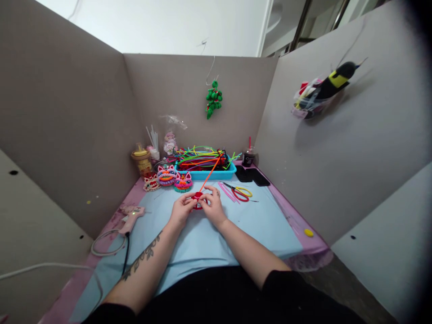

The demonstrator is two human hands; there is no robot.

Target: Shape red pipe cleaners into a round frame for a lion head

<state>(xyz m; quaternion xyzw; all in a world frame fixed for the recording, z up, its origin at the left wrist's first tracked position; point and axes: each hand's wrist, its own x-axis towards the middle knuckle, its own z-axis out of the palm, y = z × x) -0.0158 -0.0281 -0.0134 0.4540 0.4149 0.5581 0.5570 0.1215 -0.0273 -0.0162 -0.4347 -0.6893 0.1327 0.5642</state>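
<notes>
Above the blue cloth (182, 234), both hands are closed on a small red craft piece (198, 195) with pale parts. My left hand (183, 209) pinches its left side, and my right hand (213, 208) pinches its right side with thumb and fingers. An orange pipe cleaner (209, 174) rises from the piece toward the tray. Fingers hide much of the piece. Just beyond my left hand stand several colourful fuzzy animal-head figures (183, 182). Right of my right hand lie pink pipe cleaners (228, 192) and red-and-yellow-handled scissors (240, 193).
A blue tray (205, 174) heaped with coloured pipe cleaners stands at the back. Two black phones (259, 177) and a dark drink cup (249, 157) sit to its right. At left lie a pink glue gun (132, 219) and its cable. Grey partitions (168, 85) enclose the table.
</notes>
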